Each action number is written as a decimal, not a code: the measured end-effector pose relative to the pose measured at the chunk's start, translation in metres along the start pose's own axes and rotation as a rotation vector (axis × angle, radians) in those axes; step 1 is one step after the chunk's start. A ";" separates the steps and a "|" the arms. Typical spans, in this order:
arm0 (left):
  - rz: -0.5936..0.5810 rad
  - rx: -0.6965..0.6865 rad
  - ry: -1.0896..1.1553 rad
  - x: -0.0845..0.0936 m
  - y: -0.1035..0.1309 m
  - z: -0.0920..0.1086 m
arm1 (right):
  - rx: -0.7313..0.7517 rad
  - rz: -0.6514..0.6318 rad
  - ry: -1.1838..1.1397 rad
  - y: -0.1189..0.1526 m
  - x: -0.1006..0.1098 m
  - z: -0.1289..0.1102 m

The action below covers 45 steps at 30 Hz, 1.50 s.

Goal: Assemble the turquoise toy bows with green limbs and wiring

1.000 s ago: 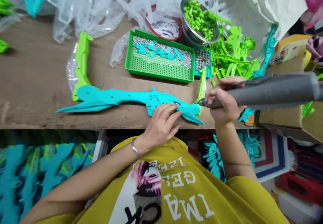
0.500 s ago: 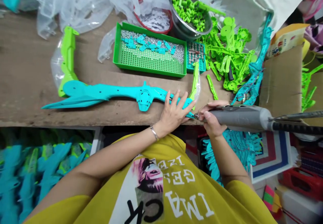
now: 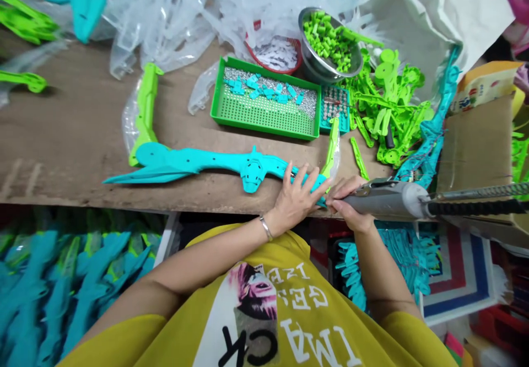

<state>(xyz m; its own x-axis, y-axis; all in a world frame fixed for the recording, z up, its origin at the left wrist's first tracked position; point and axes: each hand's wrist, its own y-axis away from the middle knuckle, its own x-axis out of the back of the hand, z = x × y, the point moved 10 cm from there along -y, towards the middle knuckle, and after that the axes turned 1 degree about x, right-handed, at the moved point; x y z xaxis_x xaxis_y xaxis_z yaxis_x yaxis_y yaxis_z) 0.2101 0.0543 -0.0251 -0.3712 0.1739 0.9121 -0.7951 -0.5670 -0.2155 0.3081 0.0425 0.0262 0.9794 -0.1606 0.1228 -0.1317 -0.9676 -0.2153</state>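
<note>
A long turquoise plastic toy bow (image 3: 215, 160) lies along the table's front edge. At its ends are green arms with clear plastic pieces, the left one (image 3: 146, 108) larger in view than the right one (image 3: 332, 152). My left hand (image 3: 295, 196) rests on the bow's right part, fingers spread and stretched out. My right hand (image 3: 349, 204) is closed around the front of a grey electric screwdriver (image 3: 386, 197), held nearly level and pointing left at the bow's right end. My fingers hide its tip.
Behind the bow stands a green basket (image 3: 264, 130) of screws and small turquoise parts, beside a bit tray (image 3: 334, 127). Farther back are a steel bowl (image 3: 306, 53) and a red basket (image 3: 252, 53). Green parts (image 3: 388, 102) pile up near a cardboard box (image 3: 475, 141). Finished-looking pieces (image 3: 37, 290) fill a bin below left.
The view has shifted, so the table's contents appear farther right and slightly lower. Both hands keep nearly the same places on the bow and screwdriver. The screwdriver's tip, visible before, is now hidden.
</note>
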 end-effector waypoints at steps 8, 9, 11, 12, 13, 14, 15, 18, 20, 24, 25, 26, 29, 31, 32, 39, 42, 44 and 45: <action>0.117 -0.045 0.053 0.016 0.005 -0.001 | 0.067 -0.045 -0.089 -0.036 0.002 -0.041; 0.157 -0.060 0.075 0.024 0.009 -0.005 | 0.086 0.009 -0.084 -0.044 0.006 -0.044; 0.223 -0.048 0.110 0.042 0.020 -0.020 | 0.106 0.097 -0.052 -0.063 0.008 -0.045; 0.239 -0.018 0.113 0.051 0.024 -0.032 | 0.110 0.119 -0.041 -0.072 0.005 -0.042; 0.240 0.020 0.104 0.058 0.028 -0.045 | 0.108 0.127 -0.038 -0.082 0.001 -0.038; 0.231 0.050 0.083 0.064 0.031 -0.057 | 0.105 0.123 -0.039 -0.091 -0.004 -0.033; 0.213 0.065 0.058 0.070 0.032 -0.066 | 0.099 0.106 -0.042 -0.100 -0.010 -0.028; 0.134 0.028 0.021 0.080 0.027 -0.080 | 0.071 0.069 -0.024 -0.121 -0.027 -0.015; 0.067 -0.010 0.024 0.080 0.020 -0.081 | 0.048 0.067 0.000 -0.130 -0.035 -0.010; -0.043 -0.058 -0.014 0.071 0.010 -0.080 | 0.044 0.027 0.050 -0.140 -0.047 -0.009; -0.056 -0.064 -0.027 0.070 0.008 -0.079 | 0.047 0.011 0.064 -0.141 -0.049 -0.010; -0.064 -0.068 -0.039 0.068 0.007 -0.079 | 0.051 -0.003 0.077 -0.142 -0.051 -0.010; -0.071 -0.063 -0.067 0.066 0.005 -0.080 | 0.070 -0.027 0.114 -0.142 -0.052 -0.007; -0.071 -0.054 -0.082 0.066 0.004 -0.081 | 0.096 -0.032 0.146 -0.142 -0.053 -0.005; -0.075 -0.049 -0.085 0.065 0.004 -0.082 | 0.110 -0.034 0.161 -0.143 -0.053 -0.003; -0.141 -0.032 -0.082 0.059 -0.001 -0.083 | 0.159 -0.001 0.248 -0.135 -0.044 -0.005; -0.118 -0.026 -0.023 0.063 0.000 -0.083 | 0.181 0.054 0.273 -0.120 -0.030 -0.014; -0.064 -0.004 0.033 0.071 0.003 -0.086 | 0.159 0.066 0.296 -0.109 -0.023 -0.016; -0.028 0.012 0.047 0.076 0.004 -0.088 | 0.130 0.055 0.324 -0.104 -0.022 -0.015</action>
<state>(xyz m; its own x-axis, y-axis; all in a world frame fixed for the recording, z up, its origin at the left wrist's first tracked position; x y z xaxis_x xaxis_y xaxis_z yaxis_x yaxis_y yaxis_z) 0.1362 0.1360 0.0130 -0.3710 0.2271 0.9005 -0.7997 -0.5711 -0.1855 0.2981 0.1437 0.0605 0.8691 -0.2854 0.4041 -0.1417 -0.9262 -0.3493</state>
